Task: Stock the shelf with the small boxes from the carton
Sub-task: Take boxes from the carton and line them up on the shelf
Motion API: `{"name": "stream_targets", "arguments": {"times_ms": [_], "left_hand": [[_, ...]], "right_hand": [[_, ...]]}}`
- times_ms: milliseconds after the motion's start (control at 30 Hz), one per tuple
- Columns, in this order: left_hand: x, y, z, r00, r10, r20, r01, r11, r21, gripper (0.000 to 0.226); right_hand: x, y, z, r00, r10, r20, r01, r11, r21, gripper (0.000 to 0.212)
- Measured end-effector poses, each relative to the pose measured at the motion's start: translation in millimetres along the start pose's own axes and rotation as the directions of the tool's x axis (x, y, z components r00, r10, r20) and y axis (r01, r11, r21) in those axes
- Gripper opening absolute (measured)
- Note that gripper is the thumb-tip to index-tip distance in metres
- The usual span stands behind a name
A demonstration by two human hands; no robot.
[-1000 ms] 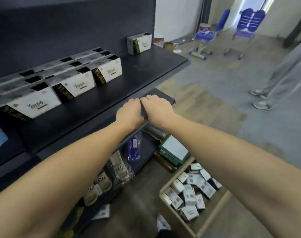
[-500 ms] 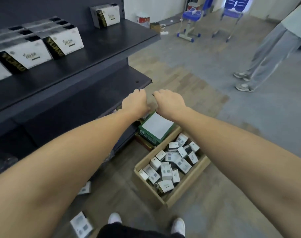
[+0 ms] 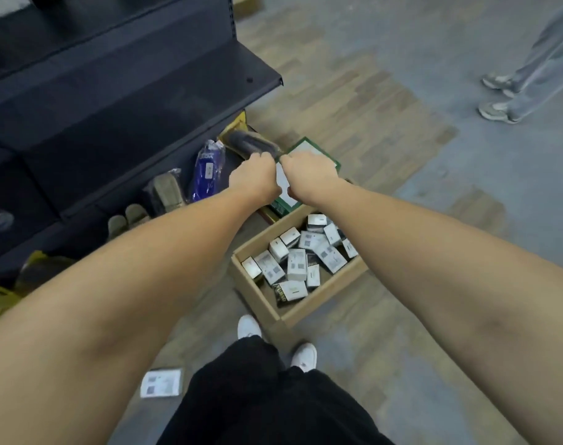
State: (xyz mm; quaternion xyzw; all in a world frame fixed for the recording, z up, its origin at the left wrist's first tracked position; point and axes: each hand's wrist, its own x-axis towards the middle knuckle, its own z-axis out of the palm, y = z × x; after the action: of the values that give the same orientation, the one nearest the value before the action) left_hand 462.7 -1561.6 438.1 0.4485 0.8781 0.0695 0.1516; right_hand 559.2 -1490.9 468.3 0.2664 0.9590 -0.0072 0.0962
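Cardboard carton [image 3: 325, 300] sits on the floor by the shelf [image 3: 145, 101], its small boxes [image 3: 297, 264] heaped loosely. Left hand [image 3: 253, 176] and right hand [image 3: 305, 175] hang beyond it, fingers curled under, seemingly empty. A hurried grab into that jumble could spill boxes.

A wood-pattern floor [image 3: 386, 117] with grey worn patches fills most of the view. An open brown carton [image 3: 321, 295] sits on it, holding a loose heap of small white boxes [image 3: 297, 263]. Just beyond the carton, a green-edged flat box [image 3: 318, 154] lies on the floor. One flat white packet [image 3: 160, 382] lies apart, near the wearer's white shoes [image 3: 275, 342]. At left stands a dark shelf unit [image 3: 129, 81]; its bottom tier holds bagged slippers [image 3: 164, 191] and a blue packet [image 3: 206, 171]. A second person's sneakers [image 3: 496, 96] stand at far right.
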Motion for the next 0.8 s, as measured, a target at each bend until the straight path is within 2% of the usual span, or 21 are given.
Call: {"name": "stream_targets", "arguments": {"times_ms": [233, 400, 533, 800], "left_hand": [[40.2, 9.2, 53.8, 0.993, 0.018, 0.120, -0.007, 0.996, -0.090, 0.048], [55.1, 4.9, 110.5, 0.982, 0.048, 0.183, -0.017, 0.986, -0.165, 0.044], [65.8, -15.7, 181.2, 0.965, 0.021, 0.262, 0.039, 0.975, -0.219, 0.039], [84.2, -66.9, 373.3, 0.909, -0.168, 0.381, 0.268, 0.936, -0.228, 0.057]], "right_hand": [[25.9, 21.4, 47.2, 0.991, 0.076, 0.109, -0.088, 0.991, 0.104, 0.028], [45.1, 45.3, 105.5, 0.982, 0.073, 0.173, -0.108, 0.973, 0.202, 0.043], [59.9, 59.3, 184.7, 0.976, 0.019, 0.217, -0.065, 0.976, 0.207, 0.038], [90.6, 76.6, 389.5, 0.943, -0.098, 0.317, 0.025, 0.974, 0.226, 0.049]]}}
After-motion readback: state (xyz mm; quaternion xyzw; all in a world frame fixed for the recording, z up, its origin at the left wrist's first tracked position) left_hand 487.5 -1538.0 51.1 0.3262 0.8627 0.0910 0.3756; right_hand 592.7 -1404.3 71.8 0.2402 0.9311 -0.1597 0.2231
